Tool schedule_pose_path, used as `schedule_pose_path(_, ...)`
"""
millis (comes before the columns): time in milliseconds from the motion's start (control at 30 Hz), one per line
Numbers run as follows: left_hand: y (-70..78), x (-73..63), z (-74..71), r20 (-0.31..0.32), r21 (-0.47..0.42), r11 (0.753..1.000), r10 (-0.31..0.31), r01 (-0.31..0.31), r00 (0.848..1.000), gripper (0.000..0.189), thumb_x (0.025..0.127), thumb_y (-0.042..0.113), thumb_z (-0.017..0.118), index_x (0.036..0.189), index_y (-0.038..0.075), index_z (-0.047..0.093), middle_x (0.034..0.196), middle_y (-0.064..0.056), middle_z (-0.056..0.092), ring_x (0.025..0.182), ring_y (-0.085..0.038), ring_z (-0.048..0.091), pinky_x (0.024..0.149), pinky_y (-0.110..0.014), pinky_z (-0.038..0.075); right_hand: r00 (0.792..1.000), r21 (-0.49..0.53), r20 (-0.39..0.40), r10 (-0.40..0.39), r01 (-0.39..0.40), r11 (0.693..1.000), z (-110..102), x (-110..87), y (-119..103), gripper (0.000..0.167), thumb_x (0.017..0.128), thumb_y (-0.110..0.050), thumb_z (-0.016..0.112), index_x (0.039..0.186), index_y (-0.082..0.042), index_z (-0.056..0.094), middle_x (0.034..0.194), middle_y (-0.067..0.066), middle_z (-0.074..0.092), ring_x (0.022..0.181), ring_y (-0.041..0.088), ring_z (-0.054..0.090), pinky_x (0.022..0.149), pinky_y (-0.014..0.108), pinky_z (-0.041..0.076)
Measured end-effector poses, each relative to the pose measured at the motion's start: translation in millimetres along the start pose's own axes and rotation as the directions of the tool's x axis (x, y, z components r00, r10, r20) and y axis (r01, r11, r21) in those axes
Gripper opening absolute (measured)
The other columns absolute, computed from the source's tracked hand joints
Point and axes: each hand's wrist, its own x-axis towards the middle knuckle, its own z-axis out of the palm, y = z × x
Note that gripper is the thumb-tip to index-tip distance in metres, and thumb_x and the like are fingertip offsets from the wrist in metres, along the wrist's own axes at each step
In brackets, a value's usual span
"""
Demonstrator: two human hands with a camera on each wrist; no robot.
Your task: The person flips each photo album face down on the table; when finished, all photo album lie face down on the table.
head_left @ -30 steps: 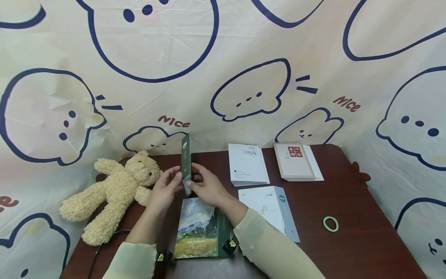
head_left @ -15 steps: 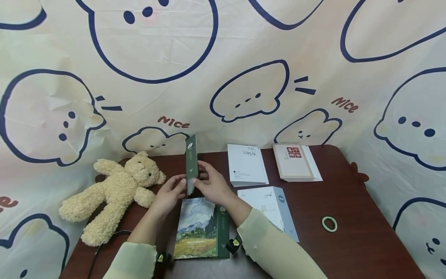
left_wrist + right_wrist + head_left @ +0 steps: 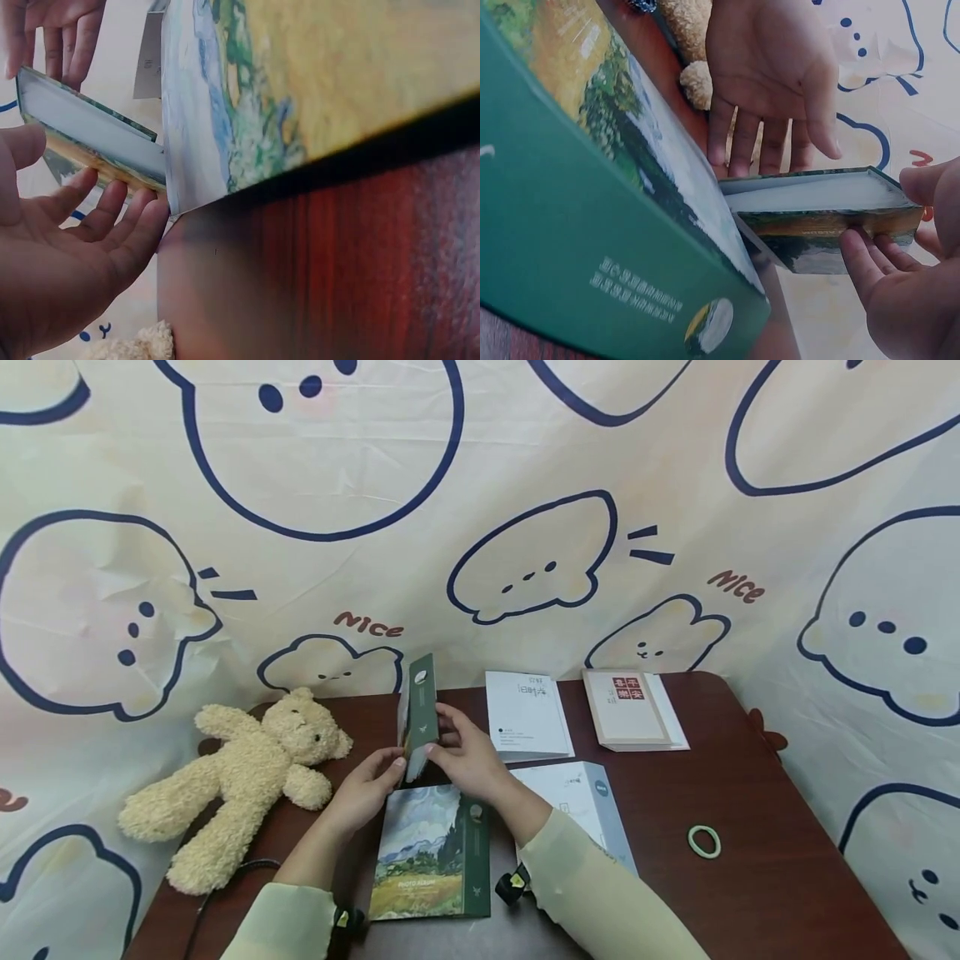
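Observation:
A photo album with a green spine [image 3: 423, 702] stands upright between my hands at the table's back. My right hand [image 3: 474, 756] pinches its right edge; in the right wrist view the thumb lies above the pages and the fingers [image 3: 862, 259] press the painted cover. My left hand [image 3: 367, 789] is at its lower left, the extended fingers [image 3: 112, 202] against the cover and the thumb apart from it. White page edges [image 3: 90, 120] show. In front lies a second, matching photo album [image 3: 427, 852], painted landscape up.
A plush bear [image 3: 255, 777] lies at the left, a black cable [image 3: 217, 889] beneath it. White booklets [image 3: 528, 714] and a beige-covered book [image 3: 630, 710] are at the back right. Another white booklet [image 3: 577, 802] is beside my right forearm. A green ring [image 3: 703, 842] lies farther right.
The upright album has shifted slightly right and turned, so its green spine shows wider and a strip of another side appears at its left. Both hands moved slightly with it.

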Motion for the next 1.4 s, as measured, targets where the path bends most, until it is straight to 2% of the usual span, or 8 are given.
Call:
schedule_pose_path(167,-0.3,0.1,-0.9,0.024,0.033,0.999,0.026,-0.027,0.999,0.056,0.111,0.043,0.047,0.154,0.008,0.044,0.155,-0.021,0.046,0.142,-0.041,0.044,0.111,-0.062,0.039,1.000,0.011,-0.011,0.005,-0.005,1.000,-5,-1.4,7,0.064,0.103,-0.022,0.067,0.160,-0.023,0.038,0.148,0.009,0.054,0.127,0.025,0.062,0.100,0.040,0.056)
schedule_pose_path(367,0.4,-2.8,-0.8,0.019,0.121,0.991,0.056,-0.058,0.998,0.060,0.110,0.046,0.047,0.153,0.003,0.046,0.152,-0.025,0.044,0.137,-0.045,0.047,0.106,-0.064,0.042,0.999,0.009,-0.035,0.033,-0.033,0.999,-9,-2.9,11,0.063,0.102,-0.021,0.067,0.159,-0.018,0.040,0.146,0.011,0.055,0.127,0.029,0.062,0.101,0.042,0.055)
schedule_pose_path(567,0.7,-2.5,-2.2,0.016,0.130,0.991,0.032,-0.034,0.999,0.053,0.110,0.040,0.050,0.152,0.007,0.049,0.148,-0.020,0.049,0.133,-0.041,0.052,0.104,-0.061,0.045,0.996,0.005,-0.039,0.082,-0.082,0.997,-12,-5.1,16,0.061,0.104,-0.022,0.064,0.159,-0.017,0.039,0.149,0.014,0.053,0.130,0.031,0.060,0.100,0.046,0.055)
schedule_pose_path(767,-1.4,-0.9,-5.9,0.026,0.156,0.987,0.028,-0.031,0.999,0.052,0.111,0.038,0.050,0.152,0.007,0.050,0.148,-0.020,0.049,0.135,-0.042,0.049,0.105,-0.062,0.044,0.991,-0.019,-0.025,0.133,-0.134,0.991,-11,-4.1,26,0.063,0.105,-0.019,0.063,0.161,-0.013,0.035,0.151,0.017,0.053,0.134,0.032,0.057,0.104,0.046,0.052)
schedule_pose_path(1000,-4.3,0.7,-10.2,0.027,0.205,0.977,0.050,-0.055,0.998,0.054,0.111,0.039,0.050,0.152,0.004,0.048,0.154,-0.023,0.043,0.141,-0.045,0.043,0.109,-0.065,0.039,0.988,-0.109,-0.009,0.157,-0.157,0.982,-8,1.0,40,0.064,0.105,-0.020,0.063,0.161,-0.009,0.034,0.150,0.018,0.054,0.134,0.032,0.057,0.106,0.045,0.051)
schedule_pose_path(1200,-13.9,2.4,-13.7,0.037,0.217,0.973,0.075,-0.081,0.997,0.058,0.111,0.039,0.050,0.155,0.002,0.044,0.154,-0.024,0.044,0.139,-0.045,0.045,0.108,-0.062,0.042,0.985,-0.202,0.002,0.170,-0.166,0.965,-5,1.8,44,0.064,0.104,-0.018,0.064,0.159,-0.005,0.036,0.147,0.019,0.057,0.129,0.031,0.061,0.102,0.045,0.054)
schedule_pose_path(1400,-17.8,3.7,-16.2,0.020,0.244,0.967,0.076,-0.079,0.997,0.058,0.110,0.039,0.053,0.154,0.003,0.045,0.150,-0.023,0.048,0.135,-0.043,0.049,0.104,-0.061,0.045,0.981,-0.249,0.034,0.192,-0.178,0.952,-4,3.9,46,0.066,0.102,-0.018,0.065,0.160,-0.003,0.035,0.147,0.020,0.056,0.127,0.031,0.063,0.098,0.045,0.056)
